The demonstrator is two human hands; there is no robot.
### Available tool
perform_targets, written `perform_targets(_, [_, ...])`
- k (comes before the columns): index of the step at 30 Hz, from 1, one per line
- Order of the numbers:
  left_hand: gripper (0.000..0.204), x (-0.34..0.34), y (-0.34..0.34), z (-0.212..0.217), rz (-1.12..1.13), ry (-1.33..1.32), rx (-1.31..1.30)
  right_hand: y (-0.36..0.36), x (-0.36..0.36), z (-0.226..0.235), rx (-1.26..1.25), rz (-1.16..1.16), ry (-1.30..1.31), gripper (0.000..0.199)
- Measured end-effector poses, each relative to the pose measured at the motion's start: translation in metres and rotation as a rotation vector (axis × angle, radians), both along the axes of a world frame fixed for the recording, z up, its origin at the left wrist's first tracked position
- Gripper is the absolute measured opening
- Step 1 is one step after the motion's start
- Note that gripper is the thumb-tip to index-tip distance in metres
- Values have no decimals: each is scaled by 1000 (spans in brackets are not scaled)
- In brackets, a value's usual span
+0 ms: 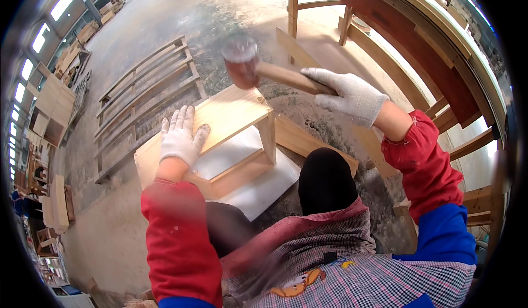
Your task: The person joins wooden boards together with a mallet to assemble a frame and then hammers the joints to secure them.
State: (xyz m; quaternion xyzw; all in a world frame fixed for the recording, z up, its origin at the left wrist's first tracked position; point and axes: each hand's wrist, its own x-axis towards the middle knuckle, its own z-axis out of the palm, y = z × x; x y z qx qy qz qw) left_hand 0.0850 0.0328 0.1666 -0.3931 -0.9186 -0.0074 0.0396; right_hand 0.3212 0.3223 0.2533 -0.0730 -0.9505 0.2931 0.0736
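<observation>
Far to our left, stacks of wooden panels [52,107] lean by the wall, out of the way of the work. Nearer in, a slatted wooden frame [146,91] lies flat on the concrete floor [165,11].

Our left hand [179,137], in a white glove, lies flat with the fingers [181,118] spread on the top board of a small open wooden box [220,137]. It grips nothing; it seems to press down near the board's left corner so the box keeps steady under a blow. The box stands on the floor just in front of our knees, partly over a white sheet [261,184] that shows through its open side and past its near edge. The top board's right edge sits over an upright side panel, and that joint is the nearest part to the hammer.

Our right hand [349,96], also gloved, has its fingers wrapped tight around the wooden handle of a mallet [242,63]. The reddish head is blurred and hangs above the far right corner of the box, apart from the wood. The hand grips the handle far back from the head, which gives a longer swing.

Further right, a long plank [308,140] lies on the floor behind the box, and large curved wooden frames [418,49] stand along the edge.
</observation>
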Motion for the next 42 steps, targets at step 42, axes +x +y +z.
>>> perform_targets(42, [69,13,-5,1,-18,46,25,-14,37,-8,43,-41,-45,51])
